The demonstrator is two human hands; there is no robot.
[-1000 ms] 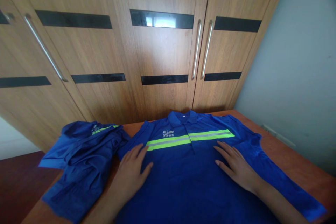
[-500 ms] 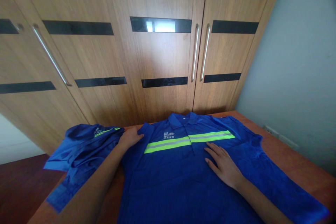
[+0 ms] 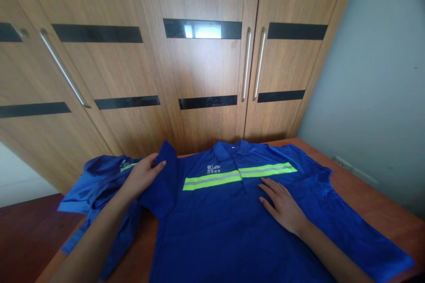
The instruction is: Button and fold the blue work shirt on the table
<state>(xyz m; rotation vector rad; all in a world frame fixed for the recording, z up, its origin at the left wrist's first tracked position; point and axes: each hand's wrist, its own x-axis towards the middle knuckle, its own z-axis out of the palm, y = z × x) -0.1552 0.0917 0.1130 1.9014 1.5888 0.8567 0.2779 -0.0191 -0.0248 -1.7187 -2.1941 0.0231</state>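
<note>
A blue work jacket [image 3: 212, 225] with a collar, a white chest logo and a yellow-and-silver reflective stripe lies spread out, front side up. My left hand [image 3: 142, 176] grips its sleeve [image 3: 166, 181] on the left, near the shoulder, and holds the cloth raised and pulled outward. Flat on the chest, just below the stripe, rests my right hand [image 3: 282, 205] with its fingers spread. The sleeve on the right stretches out toward the lower right corner. Beyond my left forearm lies a second, crumpled blue garment [image 3: 89, 181], partly hidden by that arm.
Both garments lie on a reddish-brown table [image 3: 361, 190]. Right behind it stands a wooden wardrobe [image 3: 206, 66] with metal handles and dark strips. A pale wall [image 3: 375, 88] with sockets near the tabletop closes off the right side.
My left hand has moved left and toward me, lifting the jacket's sleeve and drawing it outward over the crumpled garment. My right hand has stayed in place on the chest.
</note>
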